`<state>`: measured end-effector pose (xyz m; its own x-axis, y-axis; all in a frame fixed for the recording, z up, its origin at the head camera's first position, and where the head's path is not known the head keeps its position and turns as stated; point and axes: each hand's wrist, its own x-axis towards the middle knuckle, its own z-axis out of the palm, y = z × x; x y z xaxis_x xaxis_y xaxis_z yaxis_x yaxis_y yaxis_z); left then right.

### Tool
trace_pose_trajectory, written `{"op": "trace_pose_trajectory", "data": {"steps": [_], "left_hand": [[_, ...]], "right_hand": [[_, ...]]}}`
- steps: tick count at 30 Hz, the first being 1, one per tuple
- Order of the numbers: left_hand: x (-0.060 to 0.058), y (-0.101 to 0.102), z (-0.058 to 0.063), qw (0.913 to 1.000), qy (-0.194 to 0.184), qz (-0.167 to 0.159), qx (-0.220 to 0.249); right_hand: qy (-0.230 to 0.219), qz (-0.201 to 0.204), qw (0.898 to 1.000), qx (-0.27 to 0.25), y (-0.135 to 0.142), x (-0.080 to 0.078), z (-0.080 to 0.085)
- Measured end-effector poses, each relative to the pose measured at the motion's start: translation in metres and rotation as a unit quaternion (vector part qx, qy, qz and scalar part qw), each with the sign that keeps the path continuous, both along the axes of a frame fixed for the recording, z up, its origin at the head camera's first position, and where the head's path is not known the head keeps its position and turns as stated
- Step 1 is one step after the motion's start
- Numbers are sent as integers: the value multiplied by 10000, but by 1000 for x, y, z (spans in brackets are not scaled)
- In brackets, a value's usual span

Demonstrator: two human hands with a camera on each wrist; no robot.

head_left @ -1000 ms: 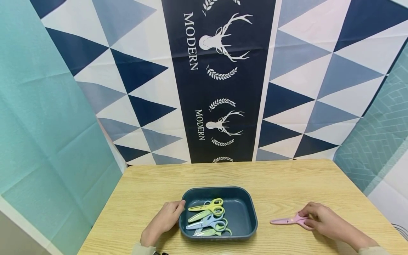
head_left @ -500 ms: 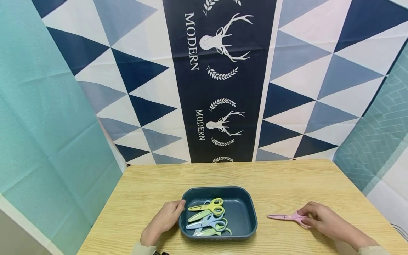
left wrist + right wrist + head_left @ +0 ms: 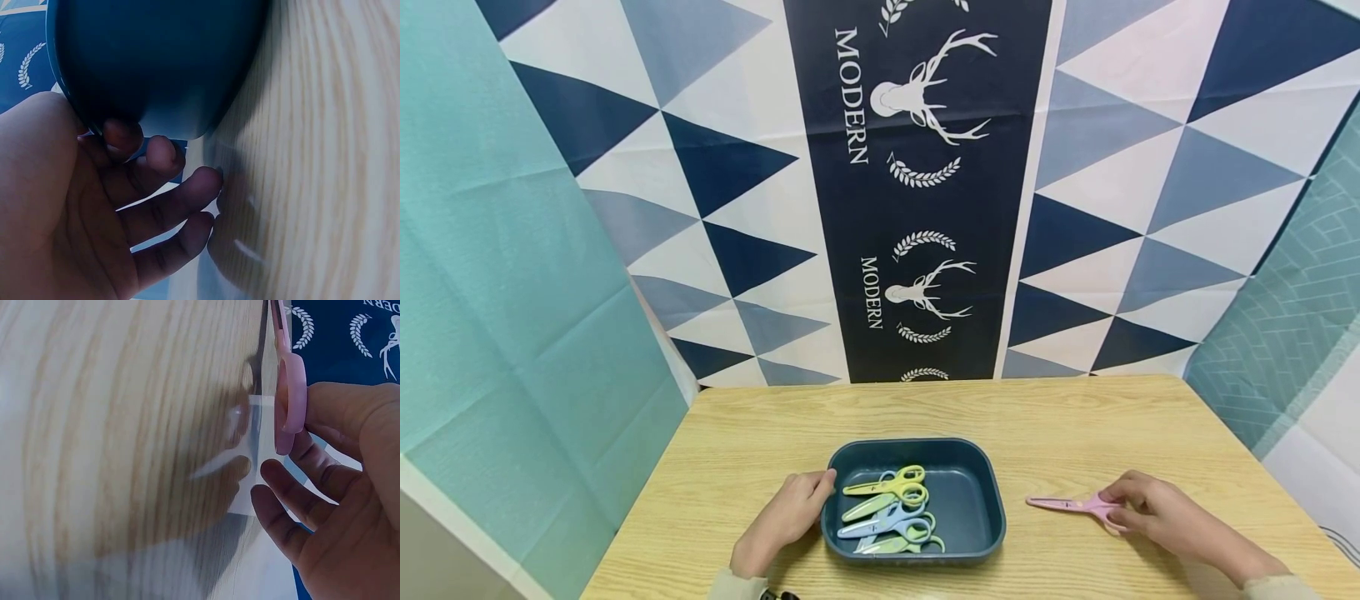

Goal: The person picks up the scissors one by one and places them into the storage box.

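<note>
A dark blue plastic bin (image 3: 966, 510) stands on the table with several scissors in it, piled toward its left side. Yellow scissors (image 3: 887, 488) lie on top, with light blue scissors (image 3: 889, 523) and green scissors (image 3: 891, 546) below them. My left hand (image 3: 786, 512) grips the bin's left rim; in the left wrist view its fingers bend against the outer wall (image 3: 156, 62). To the right of the bin, my right hand (image 3: 1161, 517) pinches the handles of pink scissors (image 3: 1060, 503), whose blades point left toward the bin. In the right wrist view the pink handle (image 3: 297, 394) shows between thumb and fingers.
The wooden table (image 3: 925, 408) ends at a patterned backdrop (image 3: 917, 208) behind. A teal sheet (image 3: 550, 333) hangs along the left side and another teal sheet (image 3: 1255, 375) on the right. Cables (image 3: 1341, 546) show at the far right edge.
The pink scissors have turned slightly in my right hand, so their tip has moved a little left and away from me. My left hand and the bin have stayed in place.
</note>
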<state>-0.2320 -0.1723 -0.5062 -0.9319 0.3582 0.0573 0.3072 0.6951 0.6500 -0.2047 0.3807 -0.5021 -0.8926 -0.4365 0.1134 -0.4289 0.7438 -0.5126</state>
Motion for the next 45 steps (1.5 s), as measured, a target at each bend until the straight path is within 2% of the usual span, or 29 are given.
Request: {"op": "trace_pose_trajectory", "data": {"steps": [10, 26, 34, 41, 45], "left_hand": [[0, -1, 1, 10000, -45, -22, 11], [0, -1, 2, 10000, -19, -17, -96], [0, 0, 2, 9997, 99, 88, -185], [1, 0, 1, 9990, 267, 226, -294], [-1, 1, 2, 9990, 249, 254, -271]], "right_hand": [[-19, -123, 9999, 36, 0, -1, 2], [999, 133, 9948, -162, 2, -4, -1], [1258, 127, 9917, -236, 0, -5, 0], [1661, 80, 9857, -257, -1, -6, 2], [1671, 111, 9854, -297, -1, -7, 5]]}}
